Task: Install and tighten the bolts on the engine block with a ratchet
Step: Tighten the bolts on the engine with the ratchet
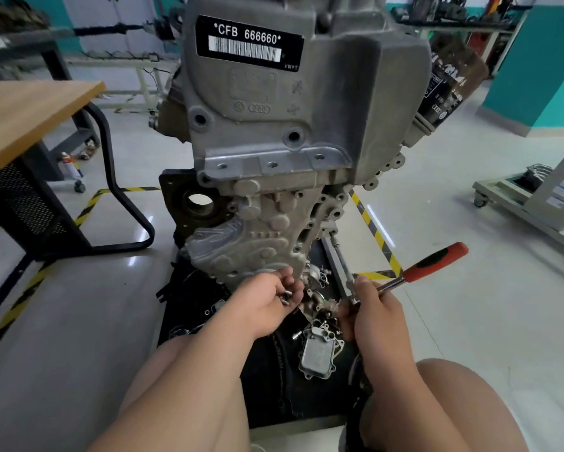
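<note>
A wooden table (29,115) on a black tube frame (120,190) stands at the left, with what may be a small spray can (68,164) on the floor beneath it. Yellow-and-black tape (377,236) stripes the pale floor. A black mat (267,402) in the near centre carries loose metal parts, among them a flat grey casting (318,353). A wheeled cart (515,203) sits at the right, with a teal wall (541,70) beyond it.

Grey engine block (274,132), red-and-black ratchet handle (435,261), yellow-black floor tape (375,233).

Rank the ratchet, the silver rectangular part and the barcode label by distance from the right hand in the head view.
1. ratchet: gripped in the right hand.
2. silver rectangular part: low, just left of that hand.
3. barcode label: high on the engine block, farthest.
</note>
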